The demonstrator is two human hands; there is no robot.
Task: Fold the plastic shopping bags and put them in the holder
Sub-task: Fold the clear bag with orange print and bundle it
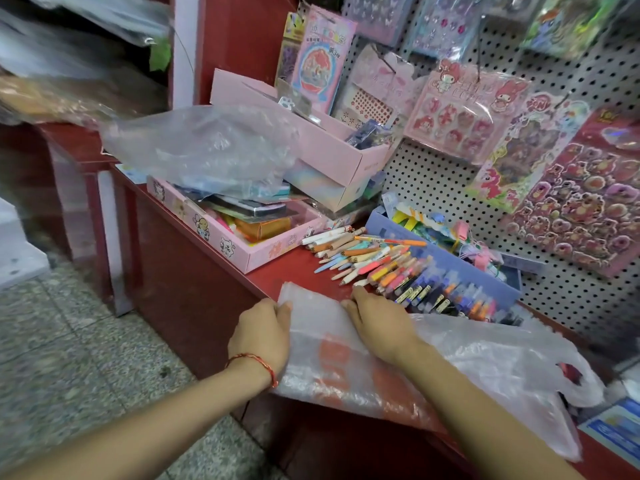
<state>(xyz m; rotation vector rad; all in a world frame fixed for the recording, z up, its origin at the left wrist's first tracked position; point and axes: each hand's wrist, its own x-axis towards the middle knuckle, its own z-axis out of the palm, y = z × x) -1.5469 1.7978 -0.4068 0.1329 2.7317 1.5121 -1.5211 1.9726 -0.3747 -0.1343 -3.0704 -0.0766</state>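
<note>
— Where is my left hand [266, 327] right now?

— At the left edge of the plastic bag [325, 344]. Your thumb lies on top and your fingers curl round the far left corner, so you are pinching the film there. The red bracelet [258, 362] sits on that wrist.

— And my right hand [377, 320]?

— It rests palm down on the bag, just to the right of the left hand, with only a narrow strip of plastic between the two. Its fingers [358, 294] bend down at the bag's far edge, almost touching the pens [398, 268]. I cannot tell whether they pinch that edge or only press on it.

— How does the bag lie?

— Spread out on the red counter [298, 268], near its front edge. The part under your hands looks flattened. The part to your right is loose and wrinkled, with a handle loop [571, 374] at the far right end.

— Any other bag?

— A second bag [207, 147], clear and crumpled, sits on top of the pink boxes [332, 150] further along the counter, well apart from your hands.
</note>
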